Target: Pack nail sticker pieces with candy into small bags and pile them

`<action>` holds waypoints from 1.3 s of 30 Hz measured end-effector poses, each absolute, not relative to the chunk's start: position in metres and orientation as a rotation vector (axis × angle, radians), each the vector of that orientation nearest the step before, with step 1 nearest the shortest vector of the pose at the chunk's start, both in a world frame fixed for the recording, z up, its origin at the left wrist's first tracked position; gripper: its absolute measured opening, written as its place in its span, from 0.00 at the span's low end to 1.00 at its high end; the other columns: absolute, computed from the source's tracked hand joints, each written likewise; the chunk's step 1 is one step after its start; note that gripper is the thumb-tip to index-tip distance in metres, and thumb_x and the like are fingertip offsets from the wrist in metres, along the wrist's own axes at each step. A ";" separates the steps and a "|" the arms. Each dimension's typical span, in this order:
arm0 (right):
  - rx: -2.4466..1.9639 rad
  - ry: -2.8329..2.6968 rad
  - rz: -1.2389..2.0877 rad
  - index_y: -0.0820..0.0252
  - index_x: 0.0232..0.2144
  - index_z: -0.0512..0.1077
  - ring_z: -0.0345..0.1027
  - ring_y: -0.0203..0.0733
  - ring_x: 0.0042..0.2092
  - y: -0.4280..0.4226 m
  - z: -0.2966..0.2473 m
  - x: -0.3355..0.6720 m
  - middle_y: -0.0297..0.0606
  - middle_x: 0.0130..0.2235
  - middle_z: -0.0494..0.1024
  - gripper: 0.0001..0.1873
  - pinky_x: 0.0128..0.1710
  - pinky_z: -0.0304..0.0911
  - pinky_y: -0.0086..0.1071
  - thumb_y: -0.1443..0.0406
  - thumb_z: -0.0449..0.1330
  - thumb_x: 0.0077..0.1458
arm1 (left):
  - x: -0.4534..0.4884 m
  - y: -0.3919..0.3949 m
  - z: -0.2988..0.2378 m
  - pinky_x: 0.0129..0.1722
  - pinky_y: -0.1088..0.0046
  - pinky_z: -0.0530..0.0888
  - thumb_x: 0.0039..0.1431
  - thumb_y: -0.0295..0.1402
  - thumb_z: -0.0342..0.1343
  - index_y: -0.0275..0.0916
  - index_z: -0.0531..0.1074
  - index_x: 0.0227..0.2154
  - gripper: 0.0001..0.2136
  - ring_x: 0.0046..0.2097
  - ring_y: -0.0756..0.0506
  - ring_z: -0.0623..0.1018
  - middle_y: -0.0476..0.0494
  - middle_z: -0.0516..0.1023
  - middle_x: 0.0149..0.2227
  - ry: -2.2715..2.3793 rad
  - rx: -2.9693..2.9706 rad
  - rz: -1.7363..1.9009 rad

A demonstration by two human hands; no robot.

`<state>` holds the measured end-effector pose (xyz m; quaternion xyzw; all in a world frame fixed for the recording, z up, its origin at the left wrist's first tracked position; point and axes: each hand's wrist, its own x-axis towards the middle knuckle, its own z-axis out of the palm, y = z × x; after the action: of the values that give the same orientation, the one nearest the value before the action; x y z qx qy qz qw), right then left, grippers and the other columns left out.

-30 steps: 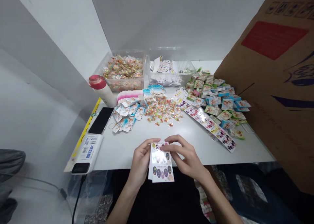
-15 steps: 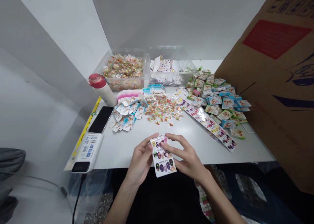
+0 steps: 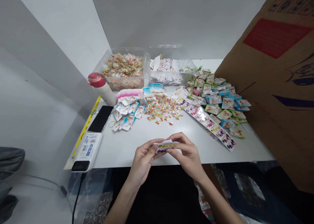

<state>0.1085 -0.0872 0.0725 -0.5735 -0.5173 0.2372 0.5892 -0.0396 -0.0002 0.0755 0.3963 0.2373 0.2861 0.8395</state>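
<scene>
Between my two hands, over the table's front edge, is a folded nail sticker sheet printed with yellow and purple ovals. My left hand pinches its left end, thumb on the near face. My right hand grips the right end, its thumb along the lower front and its fingers behind. Beyond my hands lies a heap of small clear packets with colourful pieces inside. A long strip of nail sticker sheets stretches out to the right.
Small folded cards lie left of the packets. Little boxes are piled at right beside a large carton. Two clear bins stand behind. A bottle, a phone and a power bank line the left edge.
The sticker sheet, hanging flat and long before, is now folded up shorter. My right hand has gone from fingers spread over its face to gripping its right end.
</scene>
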 end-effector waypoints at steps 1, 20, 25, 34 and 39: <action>-1.327 -1.122 0.588 0.51 0.36 0.79 0.67 0.42 0.42 -0.085 0.073 0.104 0.38 0.39 0.71 0.07 0.43 0.65 0.37 0.67 0.63 0.56 | -0.039 -0.001 0.074 0.49 0.62 0.75 0.60 0.35 0.58 0.37 0.79 0.42 0.11 0.49 0.39 0.78 0.38 0.80 0.45 0.491 0.838 0.619; -1.349 -0.804 0.765 0.50 0.49 0.66 0.67 0.41 0.41 -0.075 0.062 0.099 0.35 0.39 0.72 0.20 0.44 0.64 0.36 0.62 0.64 0.54 | -0.037 -0.002 0.071 0.52 0.65 0.74 0.61 0.35 0.57 0.41 0.73 0.52 0.16 0.50 0.42 0.78 0.42 0.79 0.49 0.630 1.150 0.555; -1.466 -0.806 0.888 0.55 0.51 0.70 0.69 0.41 0.38 -0.075 0.062 0.109 0.36 0.35 0.75 0.23 0.41 0.66 0.36 0.59 0.65 0.53 | -0.033 -0.006 0.069 0.47 0.67 0.77 0.62 0.36 0.56 0.41 0.73 0.51 0.15 0.46 0.43 0.80 0.43 0.80 0.47 0.691 1.237 0.545; -1.545 -0.875 0.773 0.58 0.34 0.78 0.72 0.41 0.36 -0.072 0.067 0.118 0.37 0.34 0.80 0.08 0.39 0.67 0.33 0.61 0.64 0.54 | -0.029 -0.003 0.066 0.46 0.65 0.77 0.58 0.36 0.59 0.36 0.75 0.44 0.13 0.41 0.42 0.82 0.40 0.82 0.41 0.667 1.137 0.544; -1.472 -1.186 0.525 0.55 0.37 0.78 0.72 0.41 0.41 -0.075 0.064 0.116 0.38 0.38 0.79 0.08 0.41 0.68 0.34 0.69 0.59 0.58 | -0.030 0.002 0.062 0.45 0.64 0.77 0.56 0.35 0.62 0.37 0.70 0.49 0.18 0.40 0.42 0.82 0.40 0.82 0.37 0.714 0.980 0.562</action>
<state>0.1163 -0.0746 0.0636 -0.6235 -0.5022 0.2222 0.5565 -0.0296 0.0017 0.0616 0.4543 0.3312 0.2607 0.7849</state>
